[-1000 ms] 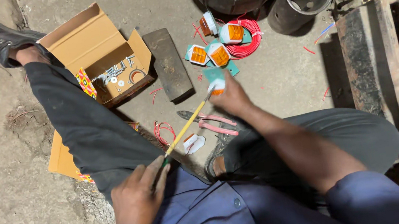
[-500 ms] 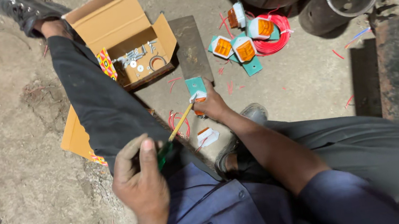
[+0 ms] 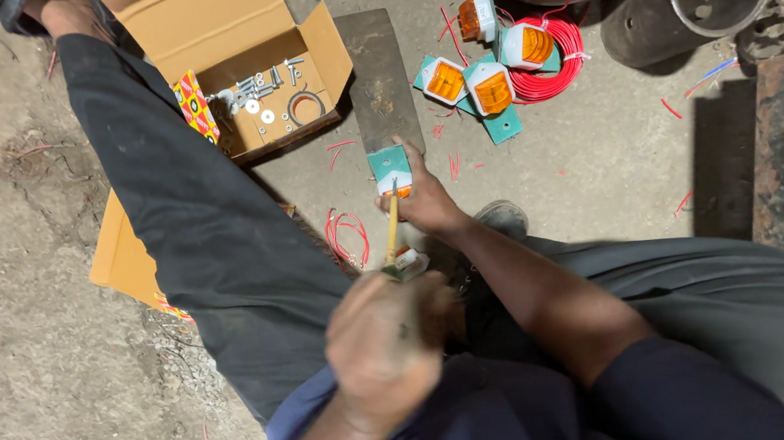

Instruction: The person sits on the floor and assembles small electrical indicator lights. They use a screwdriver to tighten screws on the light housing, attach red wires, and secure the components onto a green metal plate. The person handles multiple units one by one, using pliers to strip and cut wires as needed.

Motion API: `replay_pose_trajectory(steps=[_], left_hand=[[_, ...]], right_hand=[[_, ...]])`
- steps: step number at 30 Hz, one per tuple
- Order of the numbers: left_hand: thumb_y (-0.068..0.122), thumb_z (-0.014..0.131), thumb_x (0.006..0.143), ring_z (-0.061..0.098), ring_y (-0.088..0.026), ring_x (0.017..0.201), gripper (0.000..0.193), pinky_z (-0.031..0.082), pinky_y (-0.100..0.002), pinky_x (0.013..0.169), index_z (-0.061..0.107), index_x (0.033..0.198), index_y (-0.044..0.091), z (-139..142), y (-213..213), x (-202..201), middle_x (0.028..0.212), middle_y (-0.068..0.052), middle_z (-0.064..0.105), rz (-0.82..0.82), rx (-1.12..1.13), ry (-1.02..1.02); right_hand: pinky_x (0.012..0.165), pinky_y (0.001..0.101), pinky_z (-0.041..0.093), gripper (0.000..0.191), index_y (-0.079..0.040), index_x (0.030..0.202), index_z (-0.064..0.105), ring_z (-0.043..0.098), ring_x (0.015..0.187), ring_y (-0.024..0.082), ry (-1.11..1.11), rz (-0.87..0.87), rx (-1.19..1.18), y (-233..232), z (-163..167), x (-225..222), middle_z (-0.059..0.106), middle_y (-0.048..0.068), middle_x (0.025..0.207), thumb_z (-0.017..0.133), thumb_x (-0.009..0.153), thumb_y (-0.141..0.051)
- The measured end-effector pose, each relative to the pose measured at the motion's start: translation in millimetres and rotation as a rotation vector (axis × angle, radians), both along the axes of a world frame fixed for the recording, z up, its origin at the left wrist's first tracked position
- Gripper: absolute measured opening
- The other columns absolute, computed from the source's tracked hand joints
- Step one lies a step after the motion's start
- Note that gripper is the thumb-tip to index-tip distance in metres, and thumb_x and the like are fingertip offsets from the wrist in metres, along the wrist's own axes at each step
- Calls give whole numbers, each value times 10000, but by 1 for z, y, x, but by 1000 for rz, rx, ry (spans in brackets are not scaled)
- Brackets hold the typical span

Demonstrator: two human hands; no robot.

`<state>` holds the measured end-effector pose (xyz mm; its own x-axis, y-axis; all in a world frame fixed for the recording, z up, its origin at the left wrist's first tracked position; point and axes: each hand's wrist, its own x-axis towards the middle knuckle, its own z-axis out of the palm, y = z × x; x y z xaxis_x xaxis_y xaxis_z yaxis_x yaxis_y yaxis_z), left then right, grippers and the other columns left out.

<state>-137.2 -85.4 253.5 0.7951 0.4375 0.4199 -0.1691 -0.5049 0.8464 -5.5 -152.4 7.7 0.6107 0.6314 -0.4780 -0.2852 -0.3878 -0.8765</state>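
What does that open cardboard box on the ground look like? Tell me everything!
The cardboard box is brown and plain, lying open on the dusty concrete floor with its flaps spread wide. Inside lie small silvery screws, washers and a dark ring. A bright red and yellow patterned side shows at its left. It sits beside the person's outstretched dark trouser leg, and a flat grey slab lies by its right flap. Neither hand touches it.

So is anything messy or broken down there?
A bit messy, nothing plainly broken. Red wire scraps lie scattered on the floor around the right hand, which holds a teal-backed lamp. Screws and washers lie loose in the open cardboard box.
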Motion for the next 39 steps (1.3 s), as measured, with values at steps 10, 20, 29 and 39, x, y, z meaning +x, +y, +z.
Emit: replay_pose_trajectory(steps=[10, 20, 29, 39], left_hand=[[95, 815, 849, 626, -251, 908, 365, 505, -415, 820, 663, 1179, 57, -21, -25, -2, 980, -56, 648, -206, 281, -1], [497, 666, 848, 465, -439, 1356, 710, 289, -657, 1136, 546, 1433, 112, -38, -49, -4, 1362, -198, 578, -461, 316, 118], [269, 863, 726, 634, -420, 1097, 550, 498, -506, 947, 625, 1150, 11, -226, 28, 86, 1136, -232, 668, 226, -366, 962], [92, 706, 612, 783, -245, 926, 581, 622, -374, 813, 636, 1178, -21, -322, 11, 91, 1036, -166, 792, 160, -1081, 541]], right_hand=[[950, 439, 513, 414, 9, 1257, 630, 621, 1074, 324, -401, 239, -583, -40, 49, 9, 660, 187, 1122, 749, 953, -246], [1009, 461, 484, 723, 18, 1469, 383, 526, 1281, 352, -123, 312, 364, -174, 205, -67, 506, 228, 1420, 714, 831, -54], [376, 218, 377, 480, 0, 1435, 517, 570, 577, 138, 779, -438, -95, -135, 232, -73, 645, 136, 942, 499, 963, -80], [384, 237, 340, 412, -55, 1359, 604, 484, 495, 112, 279, -397, -394, -142, 237, -63, 700, 69, 876, 536, 960, -134]])
